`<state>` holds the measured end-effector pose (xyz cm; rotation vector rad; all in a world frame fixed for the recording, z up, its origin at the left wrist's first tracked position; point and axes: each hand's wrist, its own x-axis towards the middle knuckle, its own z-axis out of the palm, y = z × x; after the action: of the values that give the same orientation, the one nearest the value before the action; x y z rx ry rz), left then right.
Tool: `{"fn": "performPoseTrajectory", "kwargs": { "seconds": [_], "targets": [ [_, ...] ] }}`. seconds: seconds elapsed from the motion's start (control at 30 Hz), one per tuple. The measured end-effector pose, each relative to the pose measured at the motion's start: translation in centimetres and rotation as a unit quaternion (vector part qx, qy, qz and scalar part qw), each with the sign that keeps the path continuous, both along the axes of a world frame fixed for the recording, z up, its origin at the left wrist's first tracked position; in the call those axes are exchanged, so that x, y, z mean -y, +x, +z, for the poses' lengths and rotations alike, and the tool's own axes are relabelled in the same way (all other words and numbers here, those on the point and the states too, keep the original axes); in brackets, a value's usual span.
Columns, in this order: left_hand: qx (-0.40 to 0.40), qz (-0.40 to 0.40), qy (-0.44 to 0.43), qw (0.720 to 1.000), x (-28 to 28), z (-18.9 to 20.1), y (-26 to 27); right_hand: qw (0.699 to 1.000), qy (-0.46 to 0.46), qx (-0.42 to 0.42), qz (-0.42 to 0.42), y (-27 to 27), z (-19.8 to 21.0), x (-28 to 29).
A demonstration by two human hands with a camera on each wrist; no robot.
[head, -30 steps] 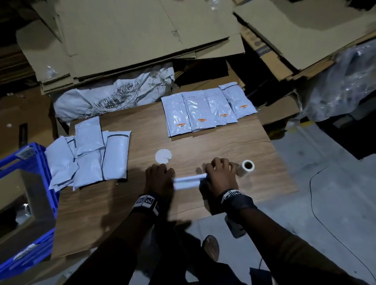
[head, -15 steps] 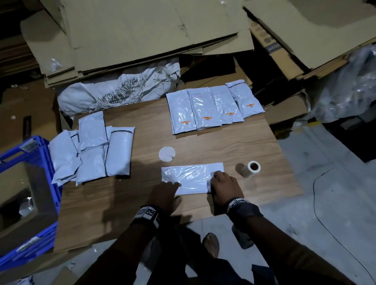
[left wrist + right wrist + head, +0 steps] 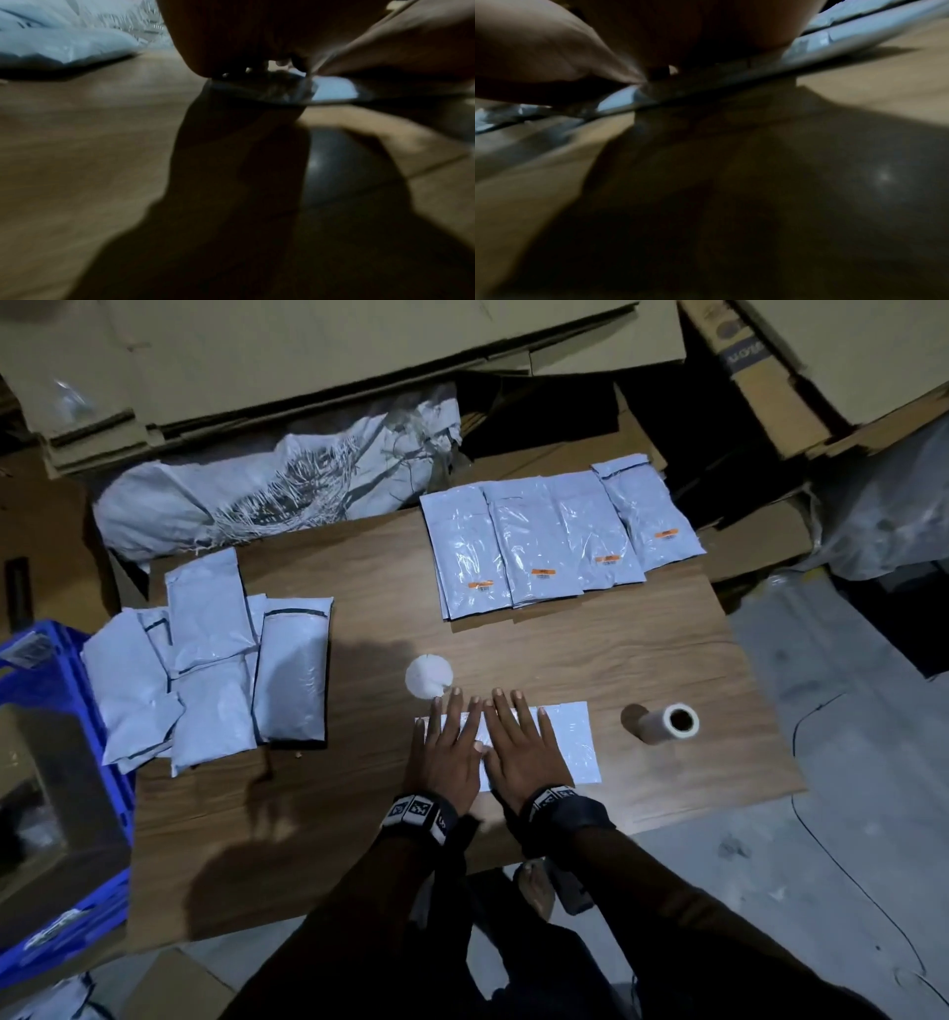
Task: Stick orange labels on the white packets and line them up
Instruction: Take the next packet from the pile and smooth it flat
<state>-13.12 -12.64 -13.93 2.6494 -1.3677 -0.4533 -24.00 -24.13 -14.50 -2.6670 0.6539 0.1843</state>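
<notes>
A white packet [image 3: 565,742] lies flat near the desk's [image 3: 667,649] front edge. The left hand [image 3: 445,752] and right hand [image 3: 521,749] press on it side by side, fingers straight, gripping nothing. Bare wood lies between it and the row of four labelled packets [image 3: 554,541] at the far edge. A label roll [image 3: 667,722] lies right, a packet heap [image 3: 215,660] left.

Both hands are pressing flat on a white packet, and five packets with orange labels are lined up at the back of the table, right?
Not five. The head view shows four labelled packets lined up. Both the left hand and right hand do press flat on a white packet.
</notes>
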Motion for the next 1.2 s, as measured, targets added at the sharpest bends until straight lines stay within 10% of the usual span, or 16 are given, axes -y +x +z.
{"fn": "performPoseTrajectory", "kwargs": {
  "seconds": [0.53,0.7,0.87,1.2],
  "targets": [
    [0.0,-0.002,0.047,0.999,-5.3,-0.4,3.6,0.993,0.003,-0.049,-0.105,-6.0,0.9,4.9],
    [-0.02,-0.024,0.019,0.999,-3.3,1.9,3.4,0.997,0.004,0.075,-0.01,-7.0,4.1,3.3],
    [-0.032,-0.109,-0.013,0.993,-2.1,3.3,1.8,0.994,0.065,-0.002,0.087,-7.6,7.6,0.5],
    [-0.075,-0.019,0.069,0.995,-3.5,4.6,-2.9,0.986,0.168,-0.002,-0.009,-6.2,6.0,3.4]
  ]
}}
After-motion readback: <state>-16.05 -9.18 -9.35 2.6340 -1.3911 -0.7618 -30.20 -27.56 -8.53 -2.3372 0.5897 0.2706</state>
